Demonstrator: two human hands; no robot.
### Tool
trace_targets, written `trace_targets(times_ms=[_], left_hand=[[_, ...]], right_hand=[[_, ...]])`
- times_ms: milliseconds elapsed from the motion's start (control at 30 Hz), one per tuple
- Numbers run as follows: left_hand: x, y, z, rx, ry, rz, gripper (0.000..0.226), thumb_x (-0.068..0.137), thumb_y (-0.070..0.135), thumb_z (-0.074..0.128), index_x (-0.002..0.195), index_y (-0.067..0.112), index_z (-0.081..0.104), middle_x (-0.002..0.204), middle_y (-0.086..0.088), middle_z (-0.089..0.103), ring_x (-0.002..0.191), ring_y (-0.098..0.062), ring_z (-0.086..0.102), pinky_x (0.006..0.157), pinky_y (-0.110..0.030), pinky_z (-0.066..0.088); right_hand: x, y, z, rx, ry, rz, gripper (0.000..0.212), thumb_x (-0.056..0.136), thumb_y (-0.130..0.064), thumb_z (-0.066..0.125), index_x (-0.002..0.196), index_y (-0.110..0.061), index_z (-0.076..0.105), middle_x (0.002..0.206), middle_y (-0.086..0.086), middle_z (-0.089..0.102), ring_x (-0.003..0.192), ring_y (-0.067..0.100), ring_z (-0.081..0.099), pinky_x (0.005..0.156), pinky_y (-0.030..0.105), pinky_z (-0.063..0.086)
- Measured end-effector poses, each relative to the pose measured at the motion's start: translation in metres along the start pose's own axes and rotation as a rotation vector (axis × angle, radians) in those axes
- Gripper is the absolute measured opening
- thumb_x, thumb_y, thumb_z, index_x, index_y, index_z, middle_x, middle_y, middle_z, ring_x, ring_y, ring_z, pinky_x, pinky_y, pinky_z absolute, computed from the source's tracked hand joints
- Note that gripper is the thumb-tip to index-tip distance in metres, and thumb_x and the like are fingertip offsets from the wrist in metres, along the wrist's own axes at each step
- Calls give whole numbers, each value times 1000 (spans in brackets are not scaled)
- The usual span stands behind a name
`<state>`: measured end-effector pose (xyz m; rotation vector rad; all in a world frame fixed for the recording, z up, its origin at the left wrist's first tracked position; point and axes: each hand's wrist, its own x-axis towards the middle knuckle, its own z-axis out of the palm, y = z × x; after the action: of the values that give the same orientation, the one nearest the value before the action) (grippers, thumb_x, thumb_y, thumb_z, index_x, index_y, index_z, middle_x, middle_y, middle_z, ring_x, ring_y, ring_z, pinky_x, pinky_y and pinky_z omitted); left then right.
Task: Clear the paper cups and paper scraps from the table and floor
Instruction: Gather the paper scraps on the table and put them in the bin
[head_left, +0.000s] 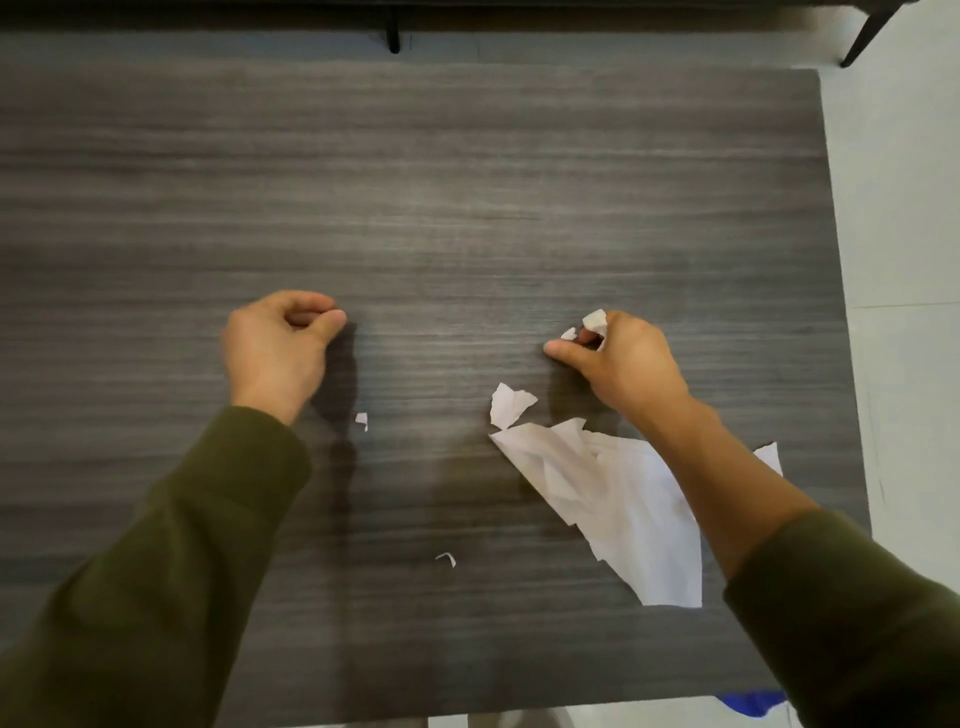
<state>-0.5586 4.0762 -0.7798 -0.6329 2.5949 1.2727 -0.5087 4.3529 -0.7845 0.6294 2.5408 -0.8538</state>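
Your two olive sleeves (171, 545) framed the table (467, 182). Your right hand (623, 364) pinched two small white scraps (595, 319); your left hand (280, 343) was curled closed, thumb on fingertips. Just below the right thumb lay one torn piece (511, 405), then one large sheet (634, 519) under that forearm. Two tiny bits (362, 420) lay between your arms.

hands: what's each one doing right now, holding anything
Left hand: curled closed, nothing visible in it.
Right hand: closed on small white paper scraps.
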Motion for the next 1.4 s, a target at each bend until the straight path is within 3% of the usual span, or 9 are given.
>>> trace_targets(times_ms=[100, 233, 367, 633, 800, 933, 1100, 1200, 1400], left_hand=[[-8, -15, -15, 63, -42, 4, 9, 78, 12, 72, 85, 15, 68, 72, -1, 62, 68, -13, 59, 83, -32, 51], [-38, -26, -25, 159, -298, 79, 19, 74, 7, 75, 92, 13, 71, 67, 8, 60, 57, 0, 55, 63, -3, 41], [-62, -32, -24, 343, -440, 203, 31, 76, 13, 74, 107, 17, 70, 81, 5, 61, 80, -16, 59, 76, -14, 38], [-83, -47, -10, 432, -209, 412, 13, 88, 9, 61, 92, 1, 71, 90, -17, 64, 89, -33, 58, 83, -36, 45], [-83, -46, -6, 423, -191, 360, 13, 93, 11, 53, 90, 4, 64, 90, -9, 54, 91, -26, 51, 76, -22, 29], [-93, -26, 8, 227, -253, 242, 13, 94, 10, 47, 86, 17, 55, 81, 2, 59, 78, -19, 56, 73, -31, 43], [-105, 13, 46, 218, -394, 405, 25, 96, 7, 41, 105, 5, 64, 98, -11, 63, 94, -26, 55, 78, -24, 34], [-106, 26, 70, 326, -413, 465, 22, 97, 15, 43, 105, 0, 57, 109, -17, 56, 102, -31, 50, 80, -28, 33], [-109, 14, 89, 662, -379, 553, 31, 100, 31, 35, 111, 4, 46, 113, -14, 49, 100, -26, 48, 75, -33, 38]], right_hand=[[1, -9, 9, -91, 47, 0, 32, 91, -36, 55, 90, -5, 57, 79, 4, 55, 75, 19, 51, 63, 28, 35], [-8, -18, 9, 54, 36, -2, 18, 93, -25, 47, 84, -10, 50, 69, -2, 50, 62, 13, 46, 53, 26, 33], [-25, -34, 12, 333, -50, -5, 24, 86, -15, 38, 63, -15, 40, 58, -3, 46, 53, 13, 42, 50, 26, 37], [-47, -56, 26, 441, -262, -52, 32, 93, -8, 34, 79, -22, 59, 66, -10, 52, 50, -4, 52, 50, 10, 39], [-54, -43, 19, 353, -109, 29, 31, 91, -8, 35, 69, -20, 54, 65, -5, 54, 60, 9, 50, 57, 24, 39], [-64, -34, 13, 372, 36, 51, 36, 91, -21, 38, 56, -17, 47, 53, -7, 45, 54, 13, 41, 56, 29, 33], [-75, -25, -6, 282, 81, 18, 28, 87, -31, 53, 69, -11, 62, 38, -11, 44, 41, 4, 40, 48, 22, 32], [-87, -3, -19, 70, 56, 33, 34, 77, -51, 65, 65, -20, 58, 49, -12, 50, 51, 3, 47, 47, 16, 31], [-106, 28, 0, -266, -161, 168, 68, 63, -61, 74, 109, -13, 60, 100, 1, 66, 87, 19, 57, 66, 25, 36]])
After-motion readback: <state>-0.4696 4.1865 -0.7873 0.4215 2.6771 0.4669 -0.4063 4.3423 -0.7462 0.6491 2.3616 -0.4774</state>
